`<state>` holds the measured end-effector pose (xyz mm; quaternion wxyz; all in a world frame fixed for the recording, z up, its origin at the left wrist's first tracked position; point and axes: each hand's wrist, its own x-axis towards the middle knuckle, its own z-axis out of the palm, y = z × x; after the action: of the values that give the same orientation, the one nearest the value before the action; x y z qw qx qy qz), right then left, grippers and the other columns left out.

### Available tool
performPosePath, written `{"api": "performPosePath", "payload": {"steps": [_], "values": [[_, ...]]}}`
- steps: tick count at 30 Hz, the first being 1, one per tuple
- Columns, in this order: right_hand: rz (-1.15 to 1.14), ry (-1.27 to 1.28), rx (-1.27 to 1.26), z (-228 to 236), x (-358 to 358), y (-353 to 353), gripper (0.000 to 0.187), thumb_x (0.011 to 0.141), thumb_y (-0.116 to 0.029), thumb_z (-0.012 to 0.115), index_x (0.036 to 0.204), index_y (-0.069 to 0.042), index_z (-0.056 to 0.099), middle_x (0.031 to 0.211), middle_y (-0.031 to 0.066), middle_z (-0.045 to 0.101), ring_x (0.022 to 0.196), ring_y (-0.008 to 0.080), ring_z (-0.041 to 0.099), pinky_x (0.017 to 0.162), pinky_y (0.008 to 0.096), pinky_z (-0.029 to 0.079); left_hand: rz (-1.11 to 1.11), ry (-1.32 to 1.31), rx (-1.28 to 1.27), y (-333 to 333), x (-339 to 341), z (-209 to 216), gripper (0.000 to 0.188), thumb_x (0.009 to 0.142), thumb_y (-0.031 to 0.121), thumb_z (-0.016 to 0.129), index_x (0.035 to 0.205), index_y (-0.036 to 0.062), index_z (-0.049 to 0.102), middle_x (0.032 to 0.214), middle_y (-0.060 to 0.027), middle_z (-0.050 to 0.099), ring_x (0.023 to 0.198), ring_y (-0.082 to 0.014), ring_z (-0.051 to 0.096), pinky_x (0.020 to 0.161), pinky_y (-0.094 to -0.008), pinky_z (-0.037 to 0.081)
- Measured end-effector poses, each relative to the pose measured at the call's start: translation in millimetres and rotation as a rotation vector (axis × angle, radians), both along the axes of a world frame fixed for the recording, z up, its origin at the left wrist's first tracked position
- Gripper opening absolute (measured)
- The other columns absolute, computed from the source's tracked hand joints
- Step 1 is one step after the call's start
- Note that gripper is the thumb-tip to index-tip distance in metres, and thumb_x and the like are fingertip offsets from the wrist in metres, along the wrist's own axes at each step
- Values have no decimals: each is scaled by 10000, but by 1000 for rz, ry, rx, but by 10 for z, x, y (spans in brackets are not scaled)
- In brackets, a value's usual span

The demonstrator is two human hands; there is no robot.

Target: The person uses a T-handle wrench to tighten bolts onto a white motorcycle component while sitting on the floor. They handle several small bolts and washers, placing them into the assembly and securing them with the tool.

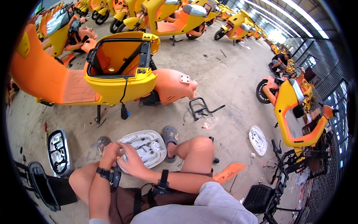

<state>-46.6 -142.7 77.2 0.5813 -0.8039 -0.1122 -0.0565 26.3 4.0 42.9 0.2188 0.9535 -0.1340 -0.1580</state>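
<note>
A white oval scooter seat base [146, 146] lies underside up on the concrete floor between my feet, with metal brackets and wires showing on it. My left hand [111, 151] is at its near left edge, fingers curled on the rim. Beside it, touching, my right hand [130, 161] rests over the same edge with the fingers bent. Whether either hand pinches a small part is hidden. Both wrists wear black bands.
A yellow and orange scooter [112, 71] with an open seat bucket stands just ahead. A second seat base [59, 152] lies at left, a black rack [199, 108] and a white cover [257, 140] at right. Another scooter [289, 108] stands right; a person [279, 61] crouches far off.
</note>
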Motion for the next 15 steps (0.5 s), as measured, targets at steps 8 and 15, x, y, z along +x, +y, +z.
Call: {"api": "performPosePath", "payload": {"steps": [8, 15], "values": [[468, 98, -1007, -296, 692, 84, 184, 743, -180, 692, 880, -63, 724, 909, 149, 721, 918, 343, 693, 882, 439, 531, -40, 42, 122, 224, -156, -111, 288, 747, 270, 732, 942, 57, 741, 924, -223, 706, 886, -400, 686, 811, -490, 555], [718, 422, -941, -287, 976, 384, 203, 760, -173, 605, 754, -27, 746, 684, 91, 728, 665, 227, 714, 666, 364, 571, 113, 67, 118, 525, -243, -65, 447, 554, 123, 823, 986, 50, 734, 1000, -219, 705, 963, -391, 675, 861, -444, 546]]}}
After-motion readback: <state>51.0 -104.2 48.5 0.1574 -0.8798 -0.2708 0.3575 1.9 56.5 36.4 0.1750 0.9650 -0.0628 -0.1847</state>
